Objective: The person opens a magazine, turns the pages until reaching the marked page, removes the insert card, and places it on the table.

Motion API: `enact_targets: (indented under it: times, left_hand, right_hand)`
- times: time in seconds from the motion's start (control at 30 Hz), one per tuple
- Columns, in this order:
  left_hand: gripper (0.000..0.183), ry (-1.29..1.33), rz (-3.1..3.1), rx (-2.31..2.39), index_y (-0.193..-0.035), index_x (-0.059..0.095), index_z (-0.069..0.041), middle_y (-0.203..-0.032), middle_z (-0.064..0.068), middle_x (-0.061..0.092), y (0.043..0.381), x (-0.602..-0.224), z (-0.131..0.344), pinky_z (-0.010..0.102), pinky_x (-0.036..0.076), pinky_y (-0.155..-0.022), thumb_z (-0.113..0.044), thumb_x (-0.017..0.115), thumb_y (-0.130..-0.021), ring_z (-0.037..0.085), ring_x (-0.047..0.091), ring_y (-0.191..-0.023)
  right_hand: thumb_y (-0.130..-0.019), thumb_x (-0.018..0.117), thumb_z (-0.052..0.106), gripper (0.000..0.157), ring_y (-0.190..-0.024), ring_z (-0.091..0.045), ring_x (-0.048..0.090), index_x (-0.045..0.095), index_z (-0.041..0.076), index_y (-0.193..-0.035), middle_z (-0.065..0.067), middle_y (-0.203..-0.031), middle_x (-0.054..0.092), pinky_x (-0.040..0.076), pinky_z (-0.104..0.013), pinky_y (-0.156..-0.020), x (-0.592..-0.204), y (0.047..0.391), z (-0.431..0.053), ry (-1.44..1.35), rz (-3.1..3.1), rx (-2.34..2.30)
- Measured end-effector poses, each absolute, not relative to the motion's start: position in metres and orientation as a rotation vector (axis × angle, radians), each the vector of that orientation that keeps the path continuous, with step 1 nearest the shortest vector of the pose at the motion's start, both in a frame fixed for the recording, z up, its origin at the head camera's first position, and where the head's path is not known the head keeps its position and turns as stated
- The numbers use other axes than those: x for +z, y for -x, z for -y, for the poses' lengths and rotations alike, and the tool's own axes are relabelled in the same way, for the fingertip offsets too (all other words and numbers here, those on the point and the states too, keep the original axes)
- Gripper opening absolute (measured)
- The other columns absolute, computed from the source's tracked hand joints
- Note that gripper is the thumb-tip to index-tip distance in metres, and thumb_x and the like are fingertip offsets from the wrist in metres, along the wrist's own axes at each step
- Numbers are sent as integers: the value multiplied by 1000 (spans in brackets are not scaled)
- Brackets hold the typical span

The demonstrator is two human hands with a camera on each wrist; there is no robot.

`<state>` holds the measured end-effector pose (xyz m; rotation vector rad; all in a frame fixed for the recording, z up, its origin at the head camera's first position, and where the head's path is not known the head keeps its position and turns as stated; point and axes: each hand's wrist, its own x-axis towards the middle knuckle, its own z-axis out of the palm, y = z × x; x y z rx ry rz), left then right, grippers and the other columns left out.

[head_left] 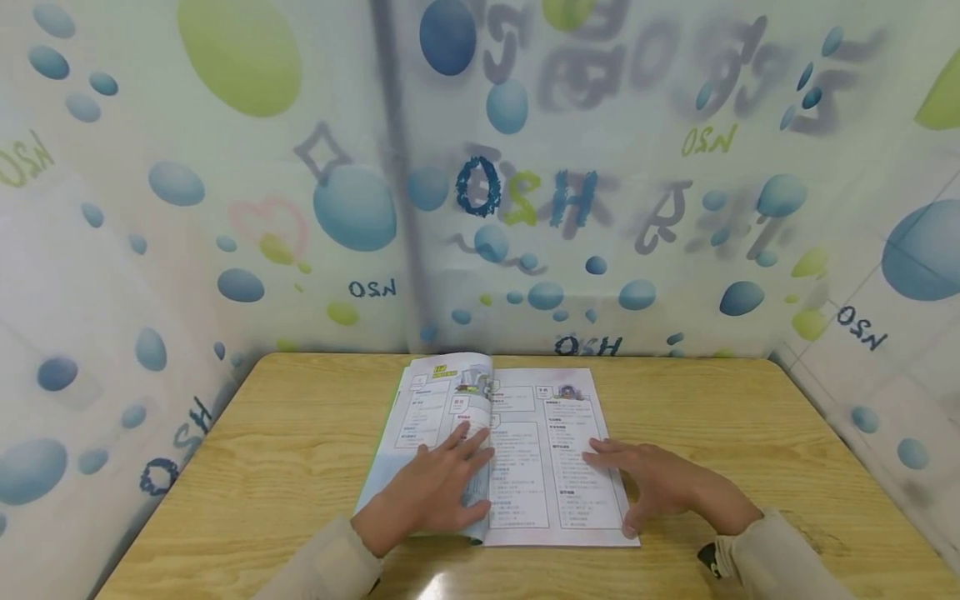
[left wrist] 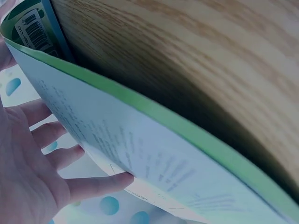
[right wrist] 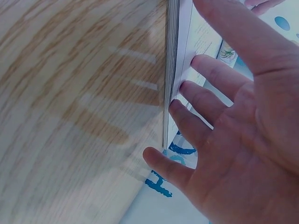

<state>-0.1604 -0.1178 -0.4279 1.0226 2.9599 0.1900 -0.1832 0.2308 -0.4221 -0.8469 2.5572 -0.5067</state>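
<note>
An open magazine (head_left: pixel 517 467) lies on the wooden table, its printed pages facing up and its left side curving up toward the spine. My left hand (head_left: pixel 438 483) rests on the left page beside the spine, fingers spread. The left wrist view shows that hand's fingertips (left wrist: pixel 126 179) on the page, along with the green cover edge (left wrist: pixel 140 103) and a barcode (left wrist: pixel 33 29). On the right page's outer edge lies my right hand (head_left: pixel 660 483), its fingers extended. In the right wrist view, those fingers (right wrist: pixel 205 100) touch the page near the stacked page edges (right wrist: pixel 172 70).
The wooden table (head_left: pixel 285 467) extends to both sides of the magazine. A hanging sheet (head_left: pixel 480 275) with blue and green dots and mirrored H2O lettering closes off the back and sides. A small dark item (head_left: pixel 708 560) shows at the right sleeve cuff.
</note>
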Motion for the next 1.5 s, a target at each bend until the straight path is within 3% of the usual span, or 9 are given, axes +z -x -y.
enact_targets:
  times: [0.4,0.97,1.5]
  left_hand:
    - [67,-1007,-2943,207,-141,55,-10,-156,10,40,159,-427,120,68,51,-78,-51,61,-89,38,34,-143]
    - [65,-1059,-2969,210,-140,56,-8,-154,13,42,160,-431,125,55,55,-83,-49,61,-90,42,39,-140]
    - [67,-1017,-2956,197,-144,53,-11,-157,10,38,157,-426,122,64,53,-78,-52,59,-92,40,33,-143]
  right_hand:
    - [-62,92,41,100,-142,-42,34,49,11,-147,-13,-157,36,33,-63,-107,-421,183,-231,848,-2557,-513]
    - [-63,91,41,97,-141,-43,34,50,11,-147,-13,-157,38,33,-64,-106,-421,183,-230,849,-2561,-513]
    - [-67,89,42,93,-142,-43,34,51,13,-147,-12,-156,39,32,-65,-107,-420,186,-231,842,-2549,-537]
